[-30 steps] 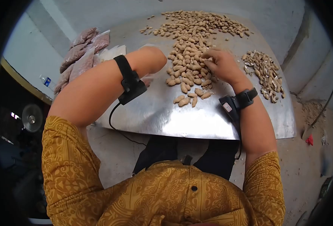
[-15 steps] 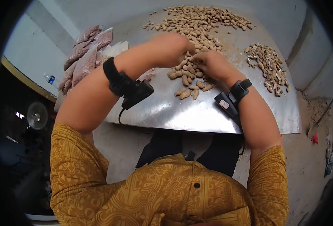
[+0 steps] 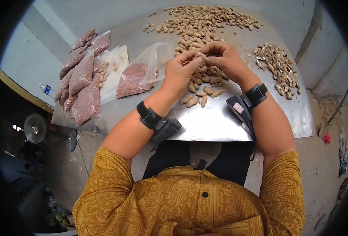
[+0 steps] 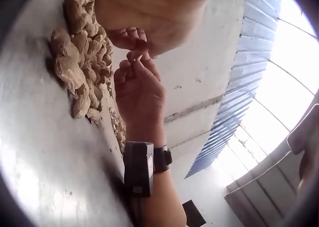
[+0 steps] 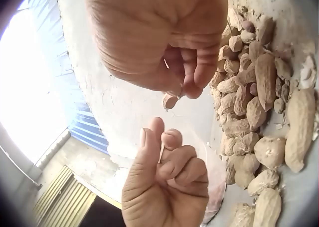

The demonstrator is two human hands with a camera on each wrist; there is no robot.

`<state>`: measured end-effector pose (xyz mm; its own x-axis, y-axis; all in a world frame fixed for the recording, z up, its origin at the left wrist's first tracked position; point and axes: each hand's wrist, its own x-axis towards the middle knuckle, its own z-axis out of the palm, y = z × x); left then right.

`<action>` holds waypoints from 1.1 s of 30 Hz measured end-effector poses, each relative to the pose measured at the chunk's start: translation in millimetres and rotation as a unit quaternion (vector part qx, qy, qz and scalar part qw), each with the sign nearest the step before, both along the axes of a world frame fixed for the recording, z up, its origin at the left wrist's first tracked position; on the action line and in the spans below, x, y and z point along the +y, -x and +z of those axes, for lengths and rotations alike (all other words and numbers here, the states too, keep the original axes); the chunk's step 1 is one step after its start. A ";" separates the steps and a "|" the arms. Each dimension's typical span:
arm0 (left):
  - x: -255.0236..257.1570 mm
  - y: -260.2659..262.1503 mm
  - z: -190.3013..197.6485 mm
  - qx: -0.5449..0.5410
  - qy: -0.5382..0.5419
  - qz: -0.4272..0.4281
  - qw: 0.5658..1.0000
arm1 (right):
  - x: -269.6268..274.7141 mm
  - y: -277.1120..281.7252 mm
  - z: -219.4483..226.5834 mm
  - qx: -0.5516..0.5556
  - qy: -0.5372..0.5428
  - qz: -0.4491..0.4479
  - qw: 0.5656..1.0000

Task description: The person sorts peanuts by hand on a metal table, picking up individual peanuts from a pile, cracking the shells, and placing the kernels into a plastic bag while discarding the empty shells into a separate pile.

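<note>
Both hands meet above the near part of a heap of unshelled peanuts (image 3: 197,37) on a metal table. My right hand (image 3: 230,62) pinches a peanut (image 5: 169,101), whose shell looks broken, between thumb and fingertips. Facing it, my left hand (image 3: 176,75) has its fingers curled, with a thin pale piece of peanut shell (image 5: 161,153) showing between thumb and forefinger. In the left wrist view, the fingertips of both hands come together beside the heap. Left of the hands lies an unsealed clear plastic bag (image 3: 136,76) partly filled with reddish peanut kernels.
Filled bags of kernels (image 3: 81,70) are stacked at the table's left, beside flat white bags (image 3: 116,63) with several peanuts on them. A pile of empty shells (image 3: 278,69) lies to the right. The metal table's (image 3: 217,129) front edge runs close to the person's legs.
My left hand has moved from over the bags rightward to the heap, then back slightly, meeting the right hand. The right hand has risen off the peanuts. The bag of kernels is now uncovered.
</note>
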<state>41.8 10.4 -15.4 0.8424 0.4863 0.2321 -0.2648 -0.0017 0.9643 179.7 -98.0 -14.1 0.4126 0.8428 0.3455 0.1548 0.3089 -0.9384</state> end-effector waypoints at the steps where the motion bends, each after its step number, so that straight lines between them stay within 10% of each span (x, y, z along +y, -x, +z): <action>1: 0.9 -1.5 -0.8 0.002 -0.006 -0.005 1.000 | -0.2 1.7 0.8 0.013 0.002 0.011 1.000; 11: 11.6 -5.4 -12.2 -0.057 0.018 0.005 0.998 | 1.5 9.1 2.4 -0.003 -0.010 -0.016 1.000; 20: 7.0 -4.9 -12.0 -0.093 0.294 -0.099 0.946 | 4.1 20.9 4.3 -0.103 -0.036 -0.068 0.992; 33: -0.6 0.7 -7.8 -0.047 0.219 -0.064 0.972 | 4.8 31.6 5.0 -0.113 -0.025 -0.097 0.988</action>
